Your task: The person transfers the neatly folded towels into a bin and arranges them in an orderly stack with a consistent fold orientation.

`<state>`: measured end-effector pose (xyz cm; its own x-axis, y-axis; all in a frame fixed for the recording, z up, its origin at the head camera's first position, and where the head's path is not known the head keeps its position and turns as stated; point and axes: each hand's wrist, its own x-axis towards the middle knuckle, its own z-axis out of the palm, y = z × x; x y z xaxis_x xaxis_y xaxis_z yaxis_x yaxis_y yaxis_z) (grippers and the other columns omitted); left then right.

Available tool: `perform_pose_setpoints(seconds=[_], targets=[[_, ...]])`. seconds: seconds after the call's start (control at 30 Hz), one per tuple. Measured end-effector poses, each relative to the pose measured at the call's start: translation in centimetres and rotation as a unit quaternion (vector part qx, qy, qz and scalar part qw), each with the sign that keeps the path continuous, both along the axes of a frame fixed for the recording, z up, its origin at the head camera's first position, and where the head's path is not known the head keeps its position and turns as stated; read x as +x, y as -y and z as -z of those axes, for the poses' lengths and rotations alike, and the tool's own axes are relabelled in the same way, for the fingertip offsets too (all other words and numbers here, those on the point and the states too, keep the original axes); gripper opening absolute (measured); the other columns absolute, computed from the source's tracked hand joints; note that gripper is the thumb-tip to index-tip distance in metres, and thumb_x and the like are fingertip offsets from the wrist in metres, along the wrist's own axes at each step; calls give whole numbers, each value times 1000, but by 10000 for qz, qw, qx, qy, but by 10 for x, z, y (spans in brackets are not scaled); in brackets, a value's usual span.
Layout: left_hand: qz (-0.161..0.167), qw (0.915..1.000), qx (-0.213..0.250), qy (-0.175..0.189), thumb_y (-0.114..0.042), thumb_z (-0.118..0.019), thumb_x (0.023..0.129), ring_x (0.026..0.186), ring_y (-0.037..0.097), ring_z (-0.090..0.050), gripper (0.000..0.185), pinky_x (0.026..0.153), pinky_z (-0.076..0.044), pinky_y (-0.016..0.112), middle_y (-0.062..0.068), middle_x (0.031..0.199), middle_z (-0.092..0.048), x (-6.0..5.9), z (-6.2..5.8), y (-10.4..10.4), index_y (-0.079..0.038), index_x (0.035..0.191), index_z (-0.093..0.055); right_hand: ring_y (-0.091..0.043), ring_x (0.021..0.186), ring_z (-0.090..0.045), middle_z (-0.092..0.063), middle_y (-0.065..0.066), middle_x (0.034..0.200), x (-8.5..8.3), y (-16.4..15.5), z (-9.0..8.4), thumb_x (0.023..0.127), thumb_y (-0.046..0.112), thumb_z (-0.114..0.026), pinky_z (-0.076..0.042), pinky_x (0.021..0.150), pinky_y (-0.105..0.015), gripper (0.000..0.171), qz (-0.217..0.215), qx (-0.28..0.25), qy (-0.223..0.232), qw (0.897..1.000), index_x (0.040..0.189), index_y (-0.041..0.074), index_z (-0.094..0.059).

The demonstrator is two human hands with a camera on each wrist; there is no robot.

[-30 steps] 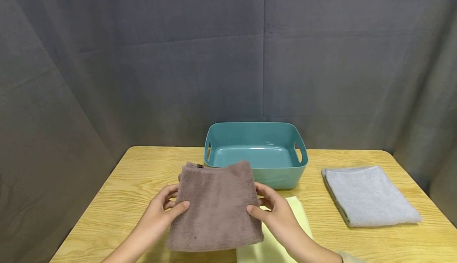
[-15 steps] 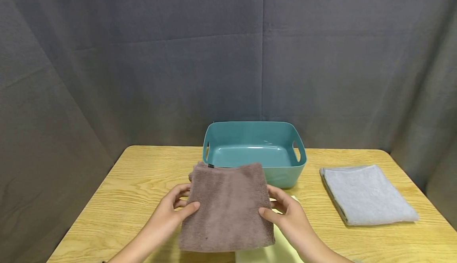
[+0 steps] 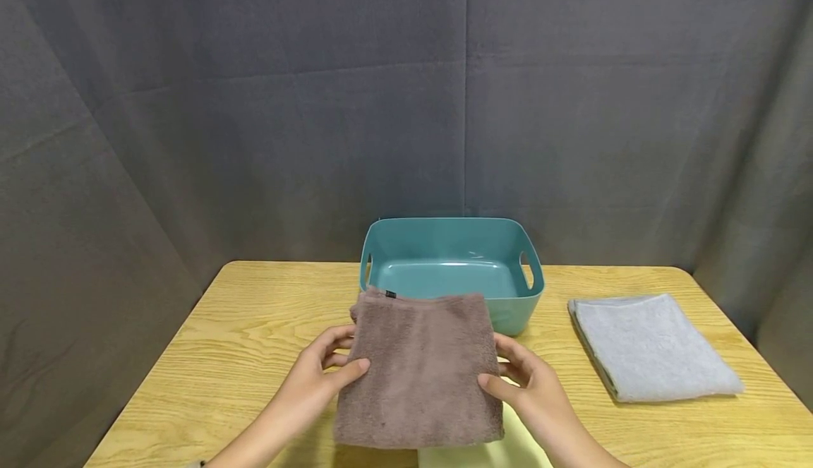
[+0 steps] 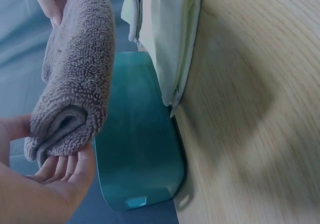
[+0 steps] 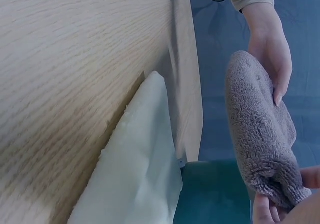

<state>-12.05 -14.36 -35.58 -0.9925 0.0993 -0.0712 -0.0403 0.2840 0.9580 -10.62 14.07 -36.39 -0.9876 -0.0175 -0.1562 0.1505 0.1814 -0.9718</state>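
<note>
A folded brown towel is held up off the wooden table, just in front of the teal plastic basket. My left hand grips its left edge, thumb on top and fingers beneath. My right hand grips the right edge the same way. The left wrist view shows the brown towel rolled thick over my left hand's fingers. The right wrist view shows the brown towel with my other hand at its far end.
A folded pale yellow towel lies on the table below the brown one, near the front edge. A folded grey towel lies to the right. Dark cloth hangs behind the table. The basket holds nothing.
Both hands have carried the brown towel to the right and slightly toward the basket, so it now covers more of the yellow towel.
</note>
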Motion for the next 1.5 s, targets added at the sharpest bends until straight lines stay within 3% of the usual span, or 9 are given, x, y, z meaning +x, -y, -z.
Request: perform_pose_setpoints(seconds=[0.4, 0.8, 1.5], targets=[[76, 9995, 160, -245, -16, -73, 91, 106, 25, -59, 52, 82, -53, 36, 16, 128, -56, -2, 1, -8, -3, 138, -53, -23, 113, -57, -59, -8, 130, -3, -13, -5, 91, 12, -72, -51, 90, -37, 61, -138, 27, -134, 9998, 146, 7, -47], [85, 9988, 212, -434, -17, -73, 91, 107, 24, -59, 51, 83, -54, 38, 11, 130, -57, -7, 0, -18, -4, 136, -54, -21, 110, -59, -59, -12, 132, -14, -21, -14, 90, 9, -71, -51, 86, -29, 62, -140, 494, -440, 9977, 146, 5, -46], [4, 9974, 151, -699, -18, -72, 92, 108, 24, -58, 51, 86, -53, 38, 12, 127, -58, -29, -3, -21, -7, 139, -54, -25, 117, -56, -54, -15, 140, -31, -22, -25, 94, 12, -67, -49, 90, -33, 62, -175, 772, -631, 9949, 150, 5, -40]])
